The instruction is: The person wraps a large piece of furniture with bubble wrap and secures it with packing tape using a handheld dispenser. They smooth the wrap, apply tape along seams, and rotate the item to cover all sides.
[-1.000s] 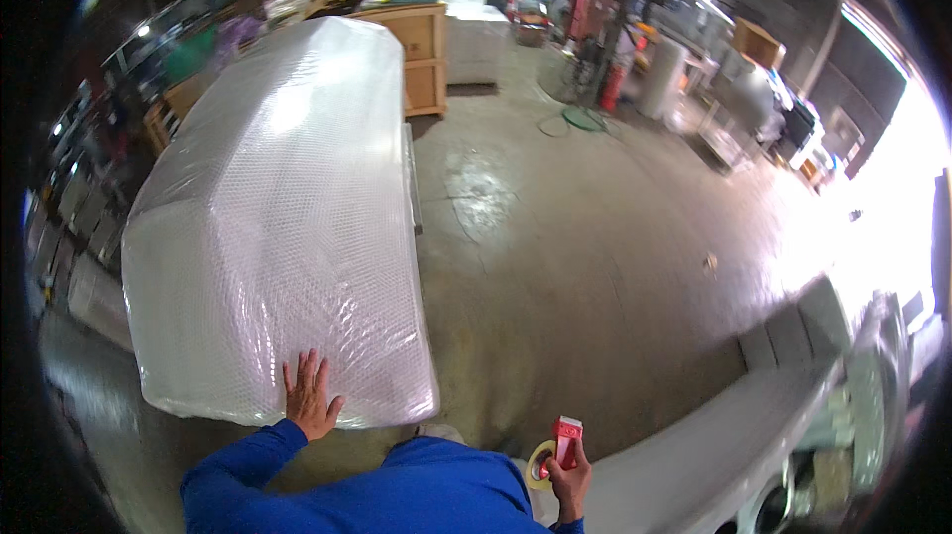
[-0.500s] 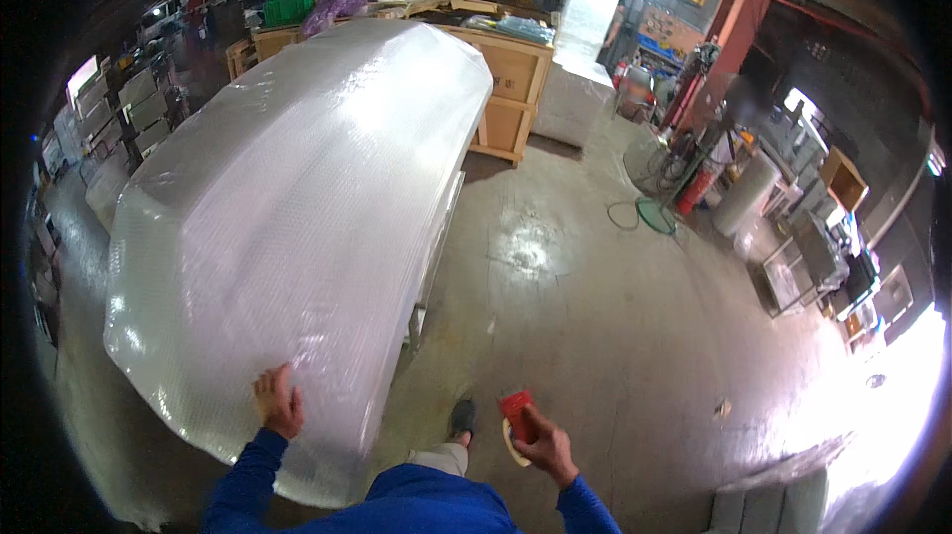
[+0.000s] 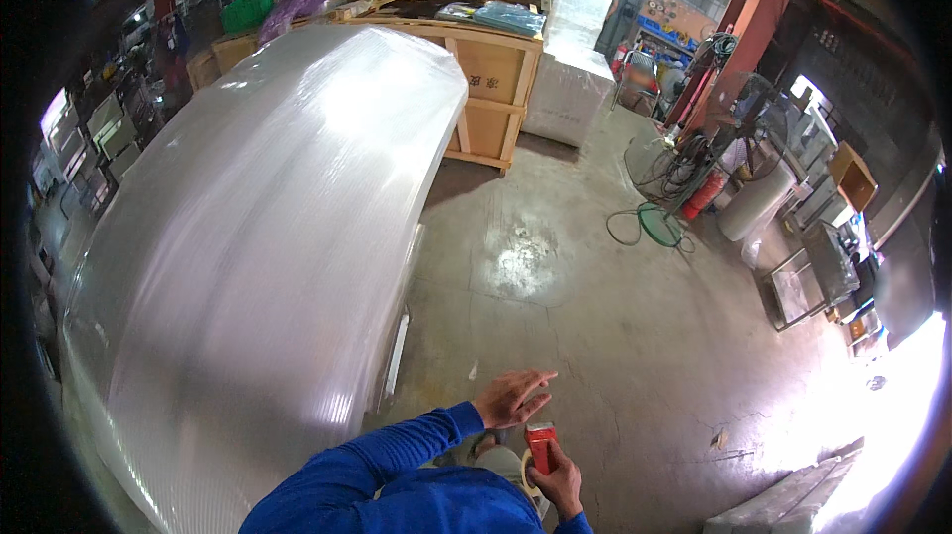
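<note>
Under my right hand (image 3: 557, 479), fingers wrapped around its grip, sits the red tape dispenser (image 3: 538, 447): light, rigid, best held by the handle. My left hand (image 3: 511, 397) hovers just above, fingers loosely spread, beside the bubble-wrapped load (image 3: 268, 237).

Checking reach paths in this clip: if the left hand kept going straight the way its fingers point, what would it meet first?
The left hand is open, fingers pointing right and slightly up, away from the bubble-wrapped load. Along that line only bare concrete floor shows. The way looks free, though depth is hard to judge here.
</note>
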A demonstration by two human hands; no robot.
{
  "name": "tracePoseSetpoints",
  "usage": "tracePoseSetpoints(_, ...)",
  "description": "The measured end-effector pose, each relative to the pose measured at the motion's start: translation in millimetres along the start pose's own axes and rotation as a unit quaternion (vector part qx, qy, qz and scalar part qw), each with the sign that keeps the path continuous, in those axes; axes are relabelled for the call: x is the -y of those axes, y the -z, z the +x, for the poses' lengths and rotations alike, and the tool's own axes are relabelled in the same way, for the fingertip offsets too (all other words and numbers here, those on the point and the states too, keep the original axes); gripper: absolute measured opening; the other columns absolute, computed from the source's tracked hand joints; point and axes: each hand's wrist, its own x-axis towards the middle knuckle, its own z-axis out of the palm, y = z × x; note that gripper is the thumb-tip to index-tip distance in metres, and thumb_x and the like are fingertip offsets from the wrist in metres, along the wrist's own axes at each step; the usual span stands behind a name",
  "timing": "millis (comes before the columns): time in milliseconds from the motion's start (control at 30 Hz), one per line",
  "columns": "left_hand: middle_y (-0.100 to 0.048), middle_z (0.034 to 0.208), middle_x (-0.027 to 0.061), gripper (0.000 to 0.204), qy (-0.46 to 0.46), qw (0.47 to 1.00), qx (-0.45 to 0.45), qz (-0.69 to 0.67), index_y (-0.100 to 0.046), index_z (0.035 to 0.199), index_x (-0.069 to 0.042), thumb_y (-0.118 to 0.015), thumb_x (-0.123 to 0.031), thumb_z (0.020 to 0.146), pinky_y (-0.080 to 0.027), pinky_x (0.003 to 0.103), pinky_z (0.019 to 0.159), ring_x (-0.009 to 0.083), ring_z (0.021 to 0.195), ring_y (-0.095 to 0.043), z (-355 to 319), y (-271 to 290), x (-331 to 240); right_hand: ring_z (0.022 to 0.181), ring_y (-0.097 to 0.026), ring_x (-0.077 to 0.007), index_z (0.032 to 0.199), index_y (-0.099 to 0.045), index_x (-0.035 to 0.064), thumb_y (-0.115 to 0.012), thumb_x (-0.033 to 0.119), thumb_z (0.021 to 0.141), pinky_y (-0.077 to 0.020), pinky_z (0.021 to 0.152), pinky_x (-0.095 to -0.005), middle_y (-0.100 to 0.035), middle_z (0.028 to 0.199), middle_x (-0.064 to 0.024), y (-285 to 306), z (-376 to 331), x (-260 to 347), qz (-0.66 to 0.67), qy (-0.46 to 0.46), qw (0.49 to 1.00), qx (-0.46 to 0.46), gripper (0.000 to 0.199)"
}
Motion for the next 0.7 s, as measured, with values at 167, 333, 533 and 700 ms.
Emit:
tracePoseSetpoints(167,-0.067,0.123,0.0212,0.048,0.228,0.97,0.078,-0.031,-0.057,0.136,-0.004,-0.055,-0.038,0.103,-0.051,0.046,0.096,0.0358,0.112,-0.066,37,10,152,0.089,-0.074,-0.0368,0.138,-0.063,0.0147,-0.081,0.046,0.066,-0.0573,0.079,-0.0483,-0.075,0.096,-0.0191,2,122,-27,-0.001,-0.005,0.999,-0.049,0.081)
tracePoseSetpoints(333,-0.062,0.134,0.0257,0.064,0.51,0.785,0.298,0.187,-0.065,0.131,-0.002,-0.048,-0.054,0.097,-0.045,0.048,0.11,0.0418,0.127,-0.058,-30,82,284,0.088,-0.072,-0.0396,0.143,-0.059,0.0179,-0.082,0.045,0.064,-0.0578,0.078,-0.0491,-0.073,0.098,-0.0209,22,296,-7,0.011,0.052,0.997,-0.051,0.086)
tracePoseSetpoints(533,-0.072,0.113,0.0223,0.05,0.633,0.769,0.011,0.093,-0.073,0.113,0.0,-0.061,-0.045,0.093,-0.052,0.046,0.097,0.038,0.107,-0.069,-19,143,345,0.089,-0.071,-0.041,0.148,-0.051,0.027,-0.08,0.04,0.071,-0.0581,0.076,-0.0504,-0.07,0.102,-0.0205,100,517,115,-0.124,0.218,0.967,0.037,0.084)
tracePoseSetpoints(700,-0.076,0.085,0.0135,0.037,0.731,0.628,-0.245,-0.101,-0.076,0.099,-0.002,-0.062,-0.036,0.092,-0.056,0.043,0.08,0.0285,0.082,-0.072,47,118,429,0.088,-0.071,-0.0397,0.149,-0.049,0.0299,-0.078,0.038,0.075,-0.0581,0.075,-0.0513,-0.069,0.098,-0.018,113,672,204,-0.097,0.349,0.929,0.074,0.08)
